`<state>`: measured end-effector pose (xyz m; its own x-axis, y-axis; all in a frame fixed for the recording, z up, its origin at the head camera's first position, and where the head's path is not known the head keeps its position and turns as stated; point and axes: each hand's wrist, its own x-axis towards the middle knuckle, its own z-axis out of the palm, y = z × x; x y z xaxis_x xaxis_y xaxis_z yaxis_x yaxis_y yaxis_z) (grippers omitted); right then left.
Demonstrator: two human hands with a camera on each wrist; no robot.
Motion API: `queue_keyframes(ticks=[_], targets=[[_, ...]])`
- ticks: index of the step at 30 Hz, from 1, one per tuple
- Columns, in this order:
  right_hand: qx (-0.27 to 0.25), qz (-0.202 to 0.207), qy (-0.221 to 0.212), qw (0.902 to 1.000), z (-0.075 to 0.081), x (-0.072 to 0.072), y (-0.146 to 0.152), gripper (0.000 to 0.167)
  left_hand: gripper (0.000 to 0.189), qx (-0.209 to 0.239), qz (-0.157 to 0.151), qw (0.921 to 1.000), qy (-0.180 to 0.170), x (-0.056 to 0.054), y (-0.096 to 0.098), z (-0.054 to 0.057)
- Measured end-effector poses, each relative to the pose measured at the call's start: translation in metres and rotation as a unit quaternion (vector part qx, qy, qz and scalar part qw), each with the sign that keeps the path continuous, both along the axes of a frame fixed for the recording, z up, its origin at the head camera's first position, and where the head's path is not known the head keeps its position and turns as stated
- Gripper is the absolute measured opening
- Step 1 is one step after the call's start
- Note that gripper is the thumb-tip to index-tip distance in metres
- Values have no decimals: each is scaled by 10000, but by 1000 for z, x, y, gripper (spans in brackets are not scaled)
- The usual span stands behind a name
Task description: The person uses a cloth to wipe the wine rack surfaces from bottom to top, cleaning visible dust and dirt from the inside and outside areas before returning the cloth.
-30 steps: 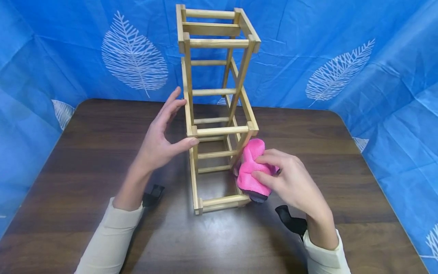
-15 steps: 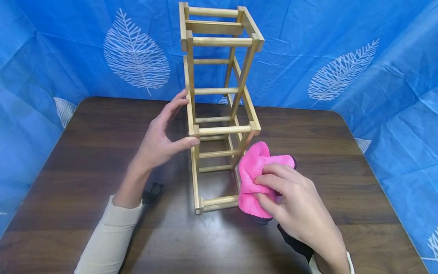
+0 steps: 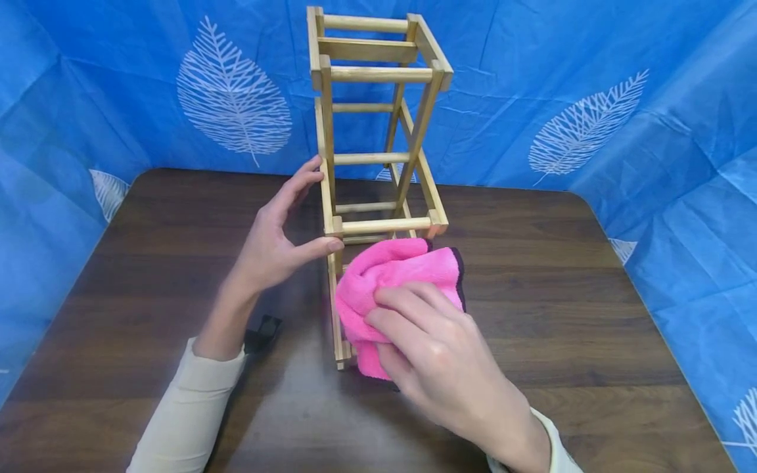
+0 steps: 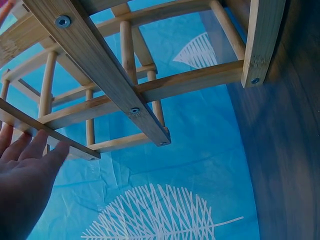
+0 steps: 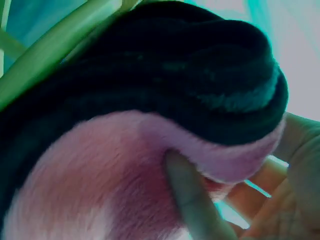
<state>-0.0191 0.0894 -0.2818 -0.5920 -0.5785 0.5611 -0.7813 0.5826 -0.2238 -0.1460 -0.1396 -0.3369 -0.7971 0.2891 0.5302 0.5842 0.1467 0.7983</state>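
A tall wooden rack point(image 3: 384, 225) of bars and rungs stands on the table. My left hand point(image 3: 275, 240) is at its left side in the head view, with fairly straight fingers touching the middle side bar and the thumb at the front corner. The left wrist view shows those fingertips point(image 4: 37, 145) along a screwed wooden bar point(image 4: 100, 65). My right hand point(image 3: 437, 355) grips a bunched pink cloth point(image 3: 396, 269) with black edging at the rack's lower front. The cloth hides the lower rungs. In the right wrist view, a finger point(image 5: 187, 190) presses into its pink side below a dark fold point(image 5: 165, 75).
Blue fabric point(image 3: 473, 79) with white leaf prints hangs behind and at both sides of the dark wooden table point(image 3: 550, 282). A black strap end point(image 3: 264, 333) hangs at my left wrist, over the table.
My right hand has carried the cloth from the rack's right side leftward across its lower front. My left fingers, slightly lifted earlier, have settled against the side bar.
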Motion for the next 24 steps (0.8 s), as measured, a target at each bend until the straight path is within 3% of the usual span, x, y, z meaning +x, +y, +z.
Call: queue_keyframes(ticks=[6, 12, 19, 24], targets=[[697, -237, -508, 9960, -10, -22, -22, 31, 75, -28, 38, 10000, -51, 1, 0, 1], [1201, -294, -817, 9890, -15, -35, -29, 38, 75, 19, -30, 10000, -13, 1, 1, 3], [1212, -181, -1482, 9813, -17, -43, -28, 42, 75, -34, 8, 10000, -83, 3, 1, 4], [1369, 25, -1548, 9784, -16, -42, -27, 38, 75, -42, 35, 9999, -101, 4, 1, 4]])
